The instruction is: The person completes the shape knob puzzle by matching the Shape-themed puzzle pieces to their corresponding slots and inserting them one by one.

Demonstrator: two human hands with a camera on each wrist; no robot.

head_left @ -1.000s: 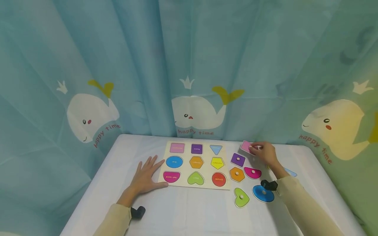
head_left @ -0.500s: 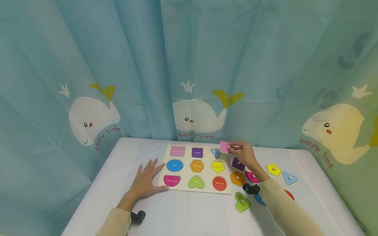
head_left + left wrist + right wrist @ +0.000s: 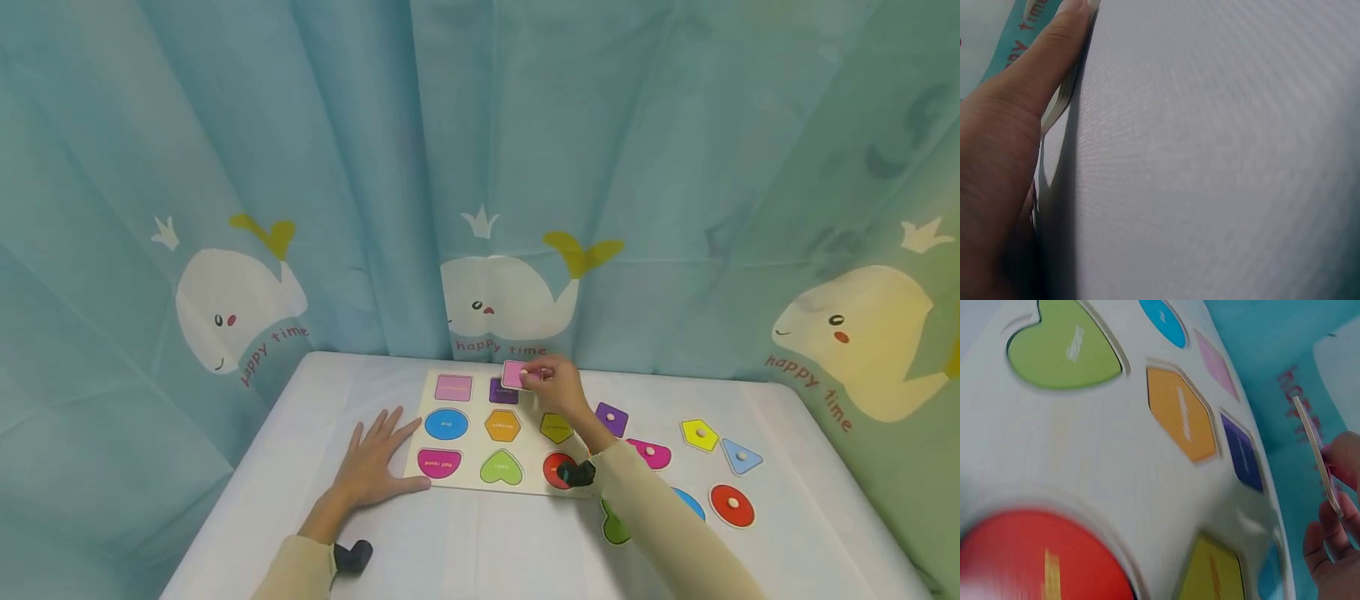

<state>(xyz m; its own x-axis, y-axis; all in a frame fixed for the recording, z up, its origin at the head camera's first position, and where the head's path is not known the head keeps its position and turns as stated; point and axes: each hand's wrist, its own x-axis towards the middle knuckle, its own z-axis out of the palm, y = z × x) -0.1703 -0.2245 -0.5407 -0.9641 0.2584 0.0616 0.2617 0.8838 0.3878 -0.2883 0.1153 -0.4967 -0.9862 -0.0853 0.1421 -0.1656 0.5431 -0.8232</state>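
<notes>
Right grip (image 3: 558, 390) tight on pink rectangle (image 3: 513, 374), left grip (image 3: 370, 468) wide at the board (image 3: 476, 446), loose green heart (image 3: 615, 528) half-hidden behind the sleeve (image 3: 667, 517)!

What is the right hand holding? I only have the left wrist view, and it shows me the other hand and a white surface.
Observer: The right hand pinches a pink rectangular piece.
Operator: Is that piece touching the board?
Observer: No, the right wrist view shows it in the air, apart from the board.
Operator: Where on the board is the pink rectangular slot?
Observer: In the head view, the pink rectangular slot is at the far left corner, beyond the blue oval.
</notes>
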